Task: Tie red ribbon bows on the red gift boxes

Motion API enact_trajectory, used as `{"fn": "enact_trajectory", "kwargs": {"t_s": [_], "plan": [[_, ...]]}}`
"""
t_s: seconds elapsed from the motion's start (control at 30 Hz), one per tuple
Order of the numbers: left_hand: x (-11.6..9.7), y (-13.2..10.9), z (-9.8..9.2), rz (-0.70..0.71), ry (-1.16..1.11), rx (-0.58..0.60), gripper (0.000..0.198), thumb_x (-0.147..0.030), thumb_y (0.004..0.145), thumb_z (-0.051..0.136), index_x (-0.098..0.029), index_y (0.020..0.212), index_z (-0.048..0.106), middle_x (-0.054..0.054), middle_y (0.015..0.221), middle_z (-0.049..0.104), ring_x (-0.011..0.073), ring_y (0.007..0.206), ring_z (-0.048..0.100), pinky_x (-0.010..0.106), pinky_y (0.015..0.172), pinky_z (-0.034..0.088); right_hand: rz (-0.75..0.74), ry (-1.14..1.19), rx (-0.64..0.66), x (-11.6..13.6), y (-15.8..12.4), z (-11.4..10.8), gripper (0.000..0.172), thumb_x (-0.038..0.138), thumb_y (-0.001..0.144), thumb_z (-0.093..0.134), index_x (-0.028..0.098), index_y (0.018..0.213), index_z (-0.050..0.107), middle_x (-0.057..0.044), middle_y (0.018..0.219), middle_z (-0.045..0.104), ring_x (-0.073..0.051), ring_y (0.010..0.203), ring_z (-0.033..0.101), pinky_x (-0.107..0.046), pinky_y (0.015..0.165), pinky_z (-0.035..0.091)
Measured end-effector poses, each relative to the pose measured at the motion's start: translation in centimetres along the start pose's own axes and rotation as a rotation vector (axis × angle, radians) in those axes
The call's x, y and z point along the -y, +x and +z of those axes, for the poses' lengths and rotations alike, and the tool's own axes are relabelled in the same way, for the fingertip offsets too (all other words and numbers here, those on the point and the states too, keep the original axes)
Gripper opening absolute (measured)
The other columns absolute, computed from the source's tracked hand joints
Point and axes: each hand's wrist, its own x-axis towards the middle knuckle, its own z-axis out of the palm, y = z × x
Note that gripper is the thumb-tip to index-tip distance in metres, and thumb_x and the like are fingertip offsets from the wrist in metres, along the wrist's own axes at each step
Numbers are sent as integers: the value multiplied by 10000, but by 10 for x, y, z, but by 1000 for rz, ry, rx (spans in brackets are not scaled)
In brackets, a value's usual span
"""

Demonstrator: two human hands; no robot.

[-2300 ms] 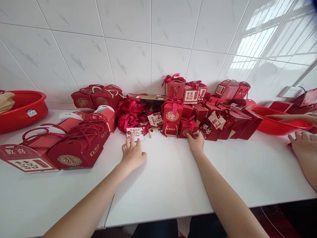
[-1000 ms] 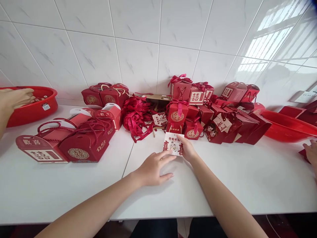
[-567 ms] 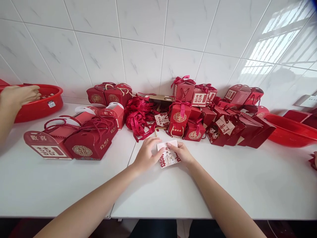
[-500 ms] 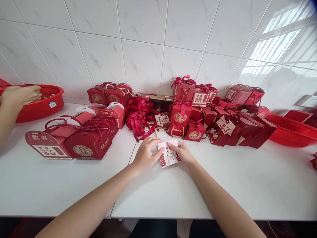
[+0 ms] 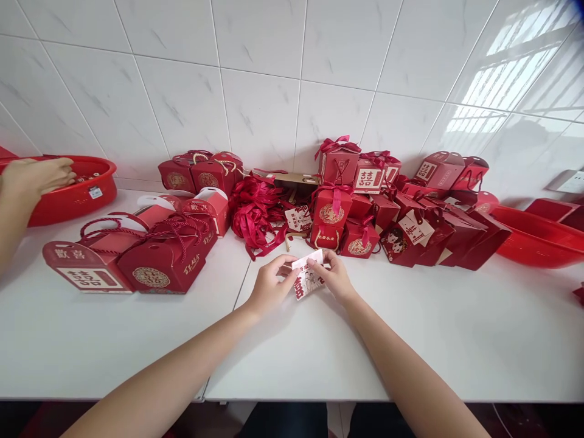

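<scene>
A small white gift box point(image 5: 307, 282) with red characters and a drawn couple is held low above the white table. My left hand point(image 5: 275, 281) is closed on its left side, the thumb lying on the printed front. On the other side my right hand point(image 5: 336, 274) grips the upper right part, thumb at the top edge. Behind my hands lie a heap of dark red ribbons point(image 5: 258, 210) and a printed white card point(image 5: 298, 219). Red boxes with gold print point(image 5: 332, 210) stand stacked just beyond my right hand.
Red handled boxes point(image 5: 159, 264) stand at the left. Further left, another person's hand point(image 5: 41, 176) is in a red basin point(image 5: 98, 182). At the right are red paper bags point(image 5: 474, 234) and a second red basin point(image 5: 538, 240). A tiled wall point(image 5: 260, 115) closes off the back.
The small white box has tilted and turned in my hands, and its front now looks narrower. My right hand has moved slightly up with it.
</scene>
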Motion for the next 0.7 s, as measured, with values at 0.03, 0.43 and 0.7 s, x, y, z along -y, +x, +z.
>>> {"fn": "enact_trajectory", "kwargs": {"t_s": [0.03,0.43,0.7], "plan": [[0,1,0,-24,-27,9,235,-328,859,521,-157,989,615,80,933,703,201,803,678,325,732,550,-12,-6,-24,1,0,0,397,412,606,808,207,830,553,32,771,608,-111,631,547,-219,546,419],[62,57,-21,-30,356,-123,225,-257,933,414,-197,1032,606,86,1140,601,206,1103,560,379,962,456,156,135,97,-12,1,0,397,510,621,775,189,798,623,-22,711,705,-193,609,648,-323,599,522],[104,121,-51,-249,789,-223,362,-316,891,563,-168,1218,520,110,1264,522,266,1125,524,493,940,436,221,180,70,-12,4,-5,355,474,684,750,183,855,640,-47,748,724,-217,623,678,-340,579,539]]}}
